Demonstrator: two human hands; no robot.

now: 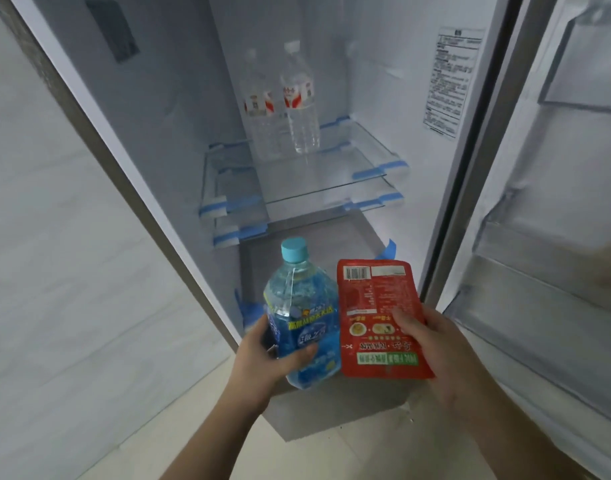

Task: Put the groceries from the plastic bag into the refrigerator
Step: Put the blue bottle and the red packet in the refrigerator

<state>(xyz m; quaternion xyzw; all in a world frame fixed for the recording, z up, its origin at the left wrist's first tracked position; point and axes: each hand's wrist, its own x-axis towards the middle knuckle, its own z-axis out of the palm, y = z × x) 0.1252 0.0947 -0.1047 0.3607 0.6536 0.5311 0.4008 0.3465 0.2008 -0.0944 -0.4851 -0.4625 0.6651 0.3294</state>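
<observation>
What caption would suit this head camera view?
Left hand grips a blue drink bottle, right hand a red pouch, before the open refrigerator.

Refrigerator open, door swung to the right. Two water bottles upright, side by side, at the back of the upper glass shelf; second shelf just below. In front: bottle in left hand, pouch in right hand, pouch right of bottle, touching.

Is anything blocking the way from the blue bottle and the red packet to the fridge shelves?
Nothing visible does. The door is open, and the glass shelf is bare at the front; two water bottles stand toward its back. The left hand holds the blue bottle, the right hand the red packet.
</observation>
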